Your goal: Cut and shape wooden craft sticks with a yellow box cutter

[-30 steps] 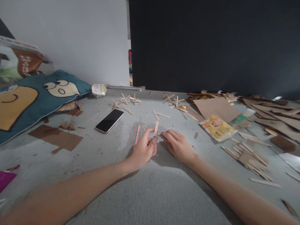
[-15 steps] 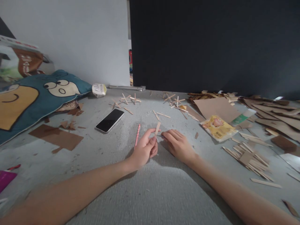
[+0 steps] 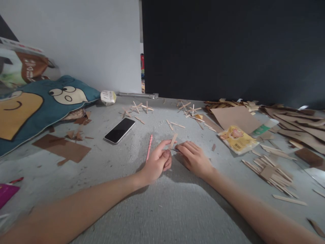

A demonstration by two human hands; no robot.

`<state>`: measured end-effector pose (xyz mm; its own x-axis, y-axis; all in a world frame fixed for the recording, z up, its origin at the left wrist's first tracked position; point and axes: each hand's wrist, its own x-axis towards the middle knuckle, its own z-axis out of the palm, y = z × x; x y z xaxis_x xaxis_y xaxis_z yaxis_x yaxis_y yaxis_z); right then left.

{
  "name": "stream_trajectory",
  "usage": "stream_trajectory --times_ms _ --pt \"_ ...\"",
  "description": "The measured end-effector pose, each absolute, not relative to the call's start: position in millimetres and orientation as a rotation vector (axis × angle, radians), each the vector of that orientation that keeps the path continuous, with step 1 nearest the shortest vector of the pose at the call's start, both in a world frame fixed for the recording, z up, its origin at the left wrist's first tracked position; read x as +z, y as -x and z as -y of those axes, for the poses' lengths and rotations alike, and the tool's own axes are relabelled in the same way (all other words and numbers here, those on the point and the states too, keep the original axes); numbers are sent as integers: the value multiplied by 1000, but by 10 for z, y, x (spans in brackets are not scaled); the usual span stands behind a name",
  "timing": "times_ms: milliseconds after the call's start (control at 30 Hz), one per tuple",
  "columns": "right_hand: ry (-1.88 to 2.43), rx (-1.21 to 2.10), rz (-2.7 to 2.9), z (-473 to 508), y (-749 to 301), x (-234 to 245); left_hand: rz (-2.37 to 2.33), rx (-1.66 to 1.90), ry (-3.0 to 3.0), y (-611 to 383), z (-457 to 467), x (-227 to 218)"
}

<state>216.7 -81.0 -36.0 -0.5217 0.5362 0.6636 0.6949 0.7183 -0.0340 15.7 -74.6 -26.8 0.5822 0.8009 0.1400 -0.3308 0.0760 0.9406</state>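
My left hand (image 3: 158,161) pinches a short flat wooden craft stick (image 3: 173,140) between thumb and fingers, its free end pointing up and away. Close on the right, my right hand (image 3: 193,157) is closed with its knuckles up, fingertips beside the stick. A thin dark sliver shows at those fingertips, too small to name. Just left of my left hand lies a slim pink patterned rod (image 3: 149,146), like a pencil. Beyond both hands, two loose craft sticks (image 3: 177,124) rest on the grey surface (image 3: 162,210).
A phone (image 3: 120,130) lies at left, near cardboard pieces (image 3: 68,150) and a blue cushion (image 3: 50,112). Crossed-stick shapes (image 3: 146,107) stand at the back. At right are a yellow packet (image 3: 237,139), a pile of craft sticks (image 3: 267,172) and cardboard strips (image 3: 299,128).
The craft stick in my left hand has tilted to the right, its upper end swinging over. Both hands stay in nearly the same place; the whole view has shifted slightly.
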Motion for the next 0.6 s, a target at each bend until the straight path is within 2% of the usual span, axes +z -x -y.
stream_trajectory --times_ms 600 --pt "923 -310 2245 807 -2181 -361 -506 940 -1280 -172 780 -264"
